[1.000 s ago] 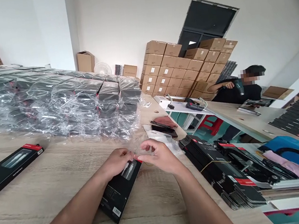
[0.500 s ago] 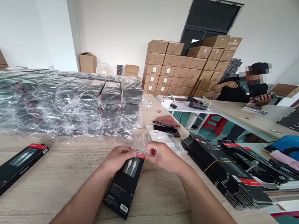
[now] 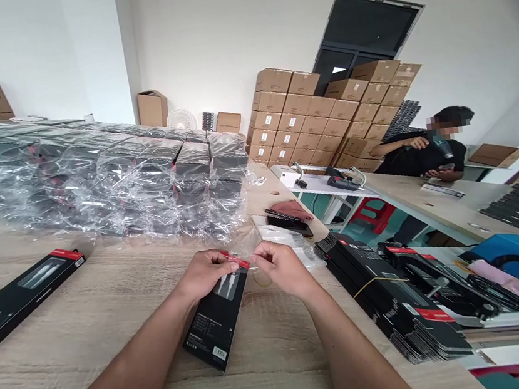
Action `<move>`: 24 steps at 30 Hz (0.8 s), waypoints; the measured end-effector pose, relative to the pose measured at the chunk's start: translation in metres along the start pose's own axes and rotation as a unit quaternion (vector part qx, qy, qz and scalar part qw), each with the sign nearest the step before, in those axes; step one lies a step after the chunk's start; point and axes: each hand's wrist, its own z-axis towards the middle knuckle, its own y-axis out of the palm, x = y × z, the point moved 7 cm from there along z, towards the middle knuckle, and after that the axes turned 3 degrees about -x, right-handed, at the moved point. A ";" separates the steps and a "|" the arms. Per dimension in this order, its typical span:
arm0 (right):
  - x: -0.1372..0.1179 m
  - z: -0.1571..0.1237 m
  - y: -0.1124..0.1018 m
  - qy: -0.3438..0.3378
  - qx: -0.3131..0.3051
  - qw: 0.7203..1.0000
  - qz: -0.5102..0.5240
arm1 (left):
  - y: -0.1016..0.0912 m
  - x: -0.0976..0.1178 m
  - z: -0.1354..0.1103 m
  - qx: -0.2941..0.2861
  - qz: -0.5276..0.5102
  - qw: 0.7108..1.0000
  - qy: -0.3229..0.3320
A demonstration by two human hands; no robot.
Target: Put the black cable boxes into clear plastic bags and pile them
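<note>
A slim black cable box with a red end and a barcode label lies slanted on the wooden table in front of me. Two white cable plugs show through its window. My left hand grips the box's far red end, thumb on top. Beside that end, my right hand is closed in a pinch at the box's corner; what its fingertips hold is too small to make out. Crumpled clear plastic bags lie just beyond my right hand. A second cable box lies on the left of the table.
Plastic-wrapped bundles of boxes line the table's back. To my right lie a banded stack of flat boxes, a phone and a blue bag. Across the gap, a co-worker holds a heat-gun-like tool. Cartons stand behind.
My left thumb has moved onto the red end of the box, and my right fingertips have come closer to it. The box's near end has shifted slightly. The co-worker's hands have moved.
</note>
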 end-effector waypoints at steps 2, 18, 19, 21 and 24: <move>0.000 0.000 -0.007 0.004 0.033 0.999 0.005 | 0.000 0.000 0.000 -0.004 -0.002 1.000 -0.004; -0.007 -0.003 -0.004 -0.023 0.103 0.994 -0.007 | -0.004 0.002 0.003 0.032 0.088 0.995 0.019; -0.009 -0.003 -0.005 -0.026 0.111 0.994 -0.003 | -0.004 0.002 0.003 0.033 0.089 0.995 0.024; -0.013 -0.004 -0.003 -0.038 0.125 0.991 -0.013 | -0.003 0.005 0.004 0.031 0.089 0.995 0.045; -0.016 -0.006 0.000 -0.048 0.140 0.986 -0.077 | -0.001 0.006 0.004 0.025 0.096 0.993 0.070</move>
